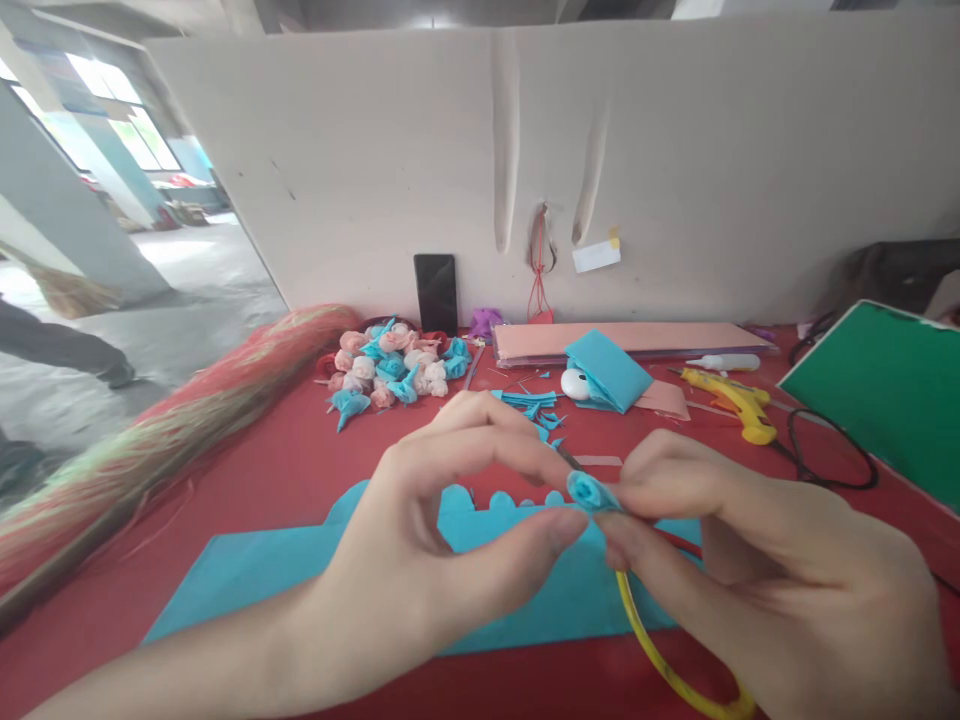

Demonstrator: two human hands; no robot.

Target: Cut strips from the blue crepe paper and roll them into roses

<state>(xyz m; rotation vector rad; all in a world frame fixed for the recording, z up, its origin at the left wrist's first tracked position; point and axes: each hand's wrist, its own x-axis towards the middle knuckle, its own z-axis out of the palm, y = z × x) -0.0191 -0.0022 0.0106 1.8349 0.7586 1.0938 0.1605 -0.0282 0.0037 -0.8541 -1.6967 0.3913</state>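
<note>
left hand (pixel 420 560) and right hand (pixel 757 570) meet — fingers (pixel 525 545) pinched, tips nearly touching.

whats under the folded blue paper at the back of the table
A white rounded object pokes out from under the folded blue paper, beside pinkish sheets. The rest beneath is covered.

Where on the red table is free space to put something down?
Bare red table lies between the flower pile, the broom and the blue sheet. It is crowded at the back right around the folded blue paper, glue gun and scraps.
</note>
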